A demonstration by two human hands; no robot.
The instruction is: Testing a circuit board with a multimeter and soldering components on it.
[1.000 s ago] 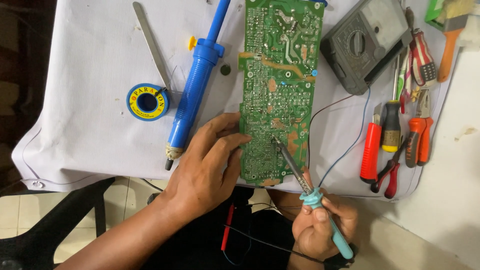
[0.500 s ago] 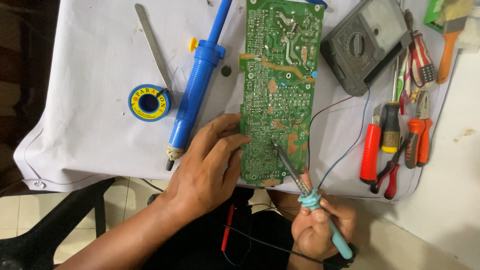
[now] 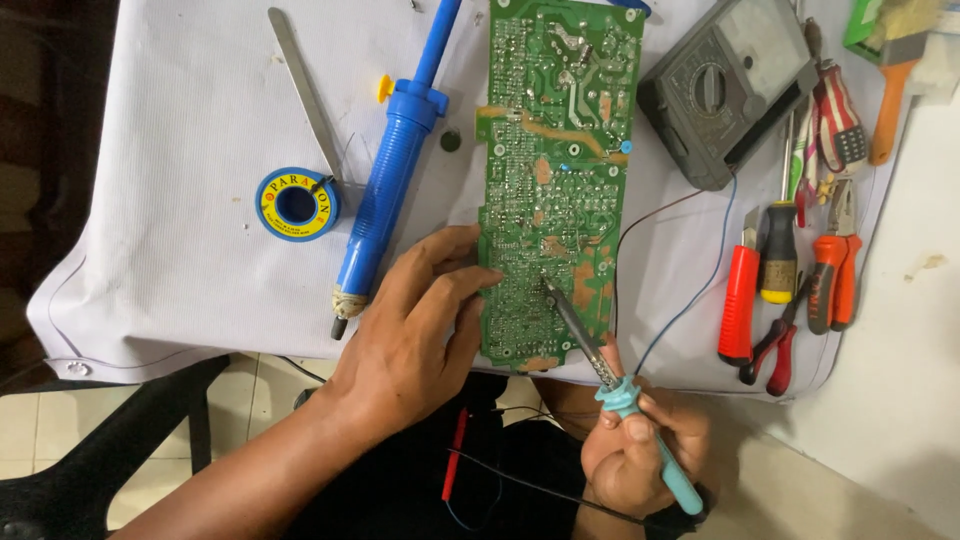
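Note:
A long green circuit board (image 3: 555, 170) lies solder side up on a white cloth (image 3: 190, 250). My left hand (image 3: 420, 320) rests flat on the cloth, its fingertips pressing the board's lower left edge. My right hand (image 3: 640, 460), below the table edge, grips the light blue handle of a soldering iron (image 3: 600, 365). The iron's metal tip touches the board near its lower middle.
A blue desoldering pump (image 3: 390, 190), a solder spool (image 3: 296, 204) and metal tweezers (image 3: 305, 95) lie left of the board. At right are a grey multimeter (image 3: 725, 90), a red cutter (image 3: 740, 300), a screwdriver (image 3: 780, 250), orange pliers (image 3: 830, 270) and a brush (image 3: 895, 80).
Both hands hold about the same pose. The iron's tip stays on the board's lower middle, with only a slight shift.

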